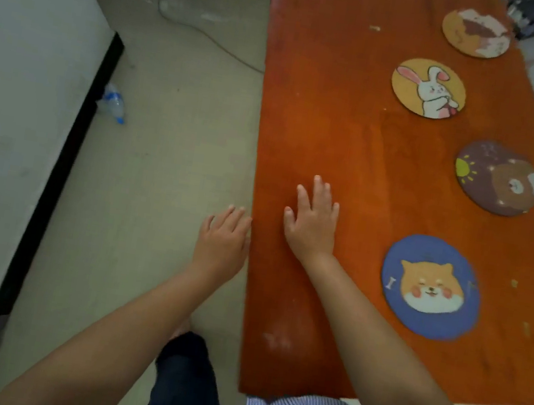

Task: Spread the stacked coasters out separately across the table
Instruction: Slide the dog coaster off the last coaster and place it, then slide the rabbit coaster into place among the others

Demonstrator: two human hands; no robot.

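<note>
Several round coasters lie apart along the right side of the orange wooden table (325, 113): a blue one with a dog face (431, 287) nearest, a brown one with a bear and sun (496, 178), a yellow one with a rabbit (429, 88), and a worn tan one (475, 32) at the far end. My right hand (313, 222) rests flat on the table, fingers apart, left of the dog coaster and not touching it. My left hand (222, 244) hangs by the table's left edge over the floor, holding nothing.
A white wall or panel with a black base (54, 168) runs along the left. A crushed plastic bottle (113, 104) lies on the floor beside it, and a cable (213, 43) trails across the floor. White surfaces border the table's right side.
</note>
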